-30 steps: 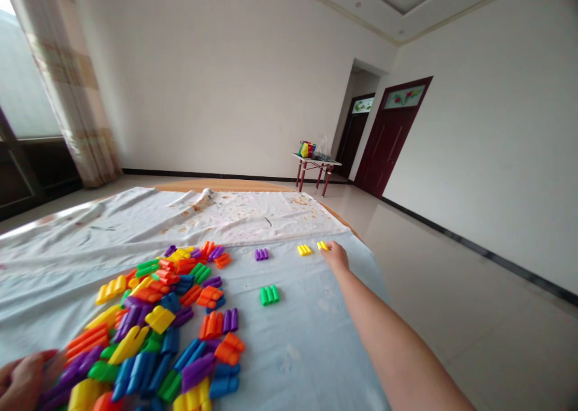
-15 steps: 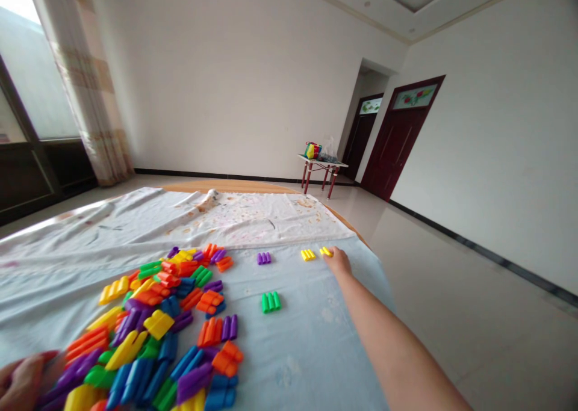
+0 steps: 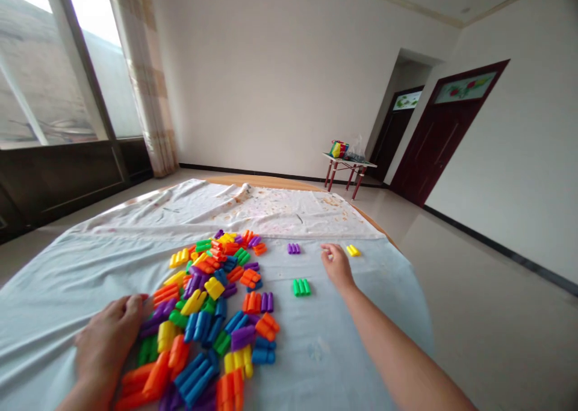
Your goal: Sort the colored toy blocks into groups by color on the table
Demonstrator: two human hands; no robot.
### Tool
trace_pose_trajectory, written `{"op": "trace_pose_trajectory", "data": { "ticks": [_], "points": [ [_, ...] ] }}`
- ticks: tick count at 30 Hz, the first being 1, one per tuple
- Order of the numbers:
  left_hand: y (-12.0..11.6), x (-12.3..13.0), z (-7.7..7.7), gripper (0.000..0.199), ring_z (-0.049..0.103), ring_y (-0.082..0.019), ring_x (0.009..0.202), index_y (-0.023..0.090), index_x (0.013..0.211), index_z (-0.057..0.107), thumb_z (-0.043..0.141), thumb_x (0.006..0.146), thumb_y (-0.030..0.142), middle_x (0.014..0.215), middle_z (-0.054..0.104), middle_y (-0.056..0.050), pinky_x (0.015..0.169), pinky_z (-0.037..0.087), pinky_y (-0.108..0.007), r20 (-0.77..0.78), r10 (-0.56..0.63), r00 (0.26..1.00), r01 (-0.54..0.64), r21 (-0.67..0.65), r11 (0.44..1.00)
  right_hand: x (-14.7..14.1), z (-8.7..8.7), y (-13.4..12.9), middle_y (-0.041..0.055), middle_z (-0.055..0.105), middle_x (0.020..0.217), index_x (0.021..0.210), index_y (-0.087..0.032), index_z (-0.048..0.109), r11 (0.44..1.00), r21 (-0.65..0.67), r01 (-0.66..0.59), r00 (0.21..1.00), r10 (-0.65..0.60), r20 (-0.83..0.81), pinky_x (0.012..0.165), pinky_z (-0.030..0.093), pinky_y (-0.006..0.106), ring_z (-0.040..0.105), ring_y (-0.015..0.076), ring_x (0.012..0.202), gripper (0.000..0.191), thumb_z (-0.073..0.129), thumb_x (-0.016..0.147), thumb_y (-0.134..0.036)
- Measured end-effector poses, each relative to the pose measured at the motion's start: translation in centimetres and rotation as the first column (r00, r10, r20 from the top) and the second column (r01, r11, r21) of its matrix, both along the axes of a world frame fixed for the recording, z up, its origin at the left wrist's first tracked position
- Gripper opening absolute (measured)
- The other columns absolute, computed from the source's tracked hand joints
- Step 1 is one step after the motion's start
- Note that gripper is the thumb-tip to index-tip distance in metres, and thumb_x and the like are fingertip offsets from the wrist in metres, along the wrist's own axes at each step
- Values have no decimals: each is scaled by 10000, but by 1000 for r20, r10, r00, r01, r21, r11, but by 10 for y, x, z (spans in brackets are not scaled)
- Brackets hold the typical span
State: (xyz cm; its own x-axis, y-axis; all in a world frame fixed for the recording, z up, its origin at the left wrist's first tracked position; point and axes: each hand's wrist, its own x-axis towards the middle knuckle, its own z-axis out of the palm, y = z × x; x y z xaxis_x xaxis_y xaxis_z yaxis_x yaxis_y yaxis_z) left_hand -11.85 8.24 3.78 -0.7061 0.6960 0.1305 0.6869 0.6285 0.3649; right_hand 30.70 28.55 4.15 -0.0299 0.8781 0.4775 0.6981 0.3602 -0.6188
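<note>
The yellow block lies on the cloth just to the right of my right hand, seemingly not touched. The fingers of that hand are curled in towards the thumb, low over the cloth; I cannot tell whether anything is pinched between them. The purple block lies off to their left, and the green block nearer to me. If I swung my wrist outward carelessly, its side could knock the yellow block askew, and a low forearm could brush the green one.

Further left is the loose pile of blocks. My left hand rests at its left edge, fingertips against or very near it; whether they grip a block I cannot tell. Pressing inward there could make the heaped pieces slide, and dragging the cloth, already wrinkled, across the tabletop could shift everything on it.
</note>
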Motion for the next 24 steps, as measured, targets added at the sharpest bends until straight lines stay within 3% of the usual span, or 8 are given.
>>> {"op": "trace_pose_trajectory", "data": {
  "ticks": [2, 5, 10, 13, 16, 20, 24],
  "points": [
    [-1, 4, 4, 637, 568, -330, 1074, 170, 1029, 665, 153, 841, 500, 1161, 640, -156, 817, 418, -424, 77, 15, 997, -14, -18, 1000, -32, 2, -19, 93, 635, 974, 960, -160, 643, 981, 40, -190, 981, 191, -38, 707, 503, 272, 600, 172, 823, 227, 468, 814, -174],
    [-2, 6, 7, 633, 546, -343, 1099, 164, 1059, 656, 161, 845, 494, 1186, 622, -169, 843, 398, -438, 130, 8, 991, -7, -10, 1000, -81, 9, -49, 86, 632, 975, 976, -169, 638, 904, 73, -420, 901, 425, -83, 686, 508, 284, 600, 167, 803, 225, 490, 806, -161],
    [-3, 9, 5, 591, 554, -338, 1073, 168, 1021, 671, 189, 852, 464, 1148, 642, -167, 830, 387, -438, 113, -9, 994, 4, 43, 999, -156, 23, -94, 63, 667, 1004, 995, -175, 648, 783, 50, -620, 784, 621, 4, 927, 446, 324, 582, 183, 992, 215, 562, 799, -159],
    [-3, 10, 6, 590, 553, -341, 1076, 161, 1003, 673, 179, 855, 448, 1126, 649, -173, 831, 379, -449, 114, -16, 993, 10, 54, 998, -186, 24, -109, 78, 653, 1120, 1117, -163, 615, 746, -24, -666, 740, 664, 109, 984, 404, 338, 565, 202, 1069, 326, 611, 801, -240],
    [-4, 10, 6, 570, 555, -339, 1076, 164, 1011, 671, 209, 848, 457, 1112, 653, -171, 828, 383, -442, 125, -27, 992, 19, 69, 997, -195, 21, -114, 107, 628, 1187, 1254, -157, 536, 732, -125, -670, 696, 677, 240, 992, 389, 375, 546, 236, 1117, 482, 622, 805, -310],
    [-5, 6, 2, 540, 564, -338, 1056, 179, 997, 678, 237, 844, 448, 1093, 664, -161, 821, 388, -440, 115, -26, 993, 15, 91, 996, -176, 23, -112, 71, 648, 1156, 1313, -228, 480, 710, -203, -674, 644, 699, 311, 952, 401, 392, 580, 235, 1058, 529, 607, 803, -288],
    [-5, 7, 2, 523, 576, -345, 1023, 175, 975, 682, 264, 838, 457, 1055, 675, -165, 796, 395, -444, 93, -48, 995, 39, 97, 995, -146, 33, -101, 9, 699, 993, 1122, -247, 620, 670, -260, -695, 611, 742, 277, 923, 411, 329, 627, 184, 935, 364, 586, 765, -184]
  ]
}}
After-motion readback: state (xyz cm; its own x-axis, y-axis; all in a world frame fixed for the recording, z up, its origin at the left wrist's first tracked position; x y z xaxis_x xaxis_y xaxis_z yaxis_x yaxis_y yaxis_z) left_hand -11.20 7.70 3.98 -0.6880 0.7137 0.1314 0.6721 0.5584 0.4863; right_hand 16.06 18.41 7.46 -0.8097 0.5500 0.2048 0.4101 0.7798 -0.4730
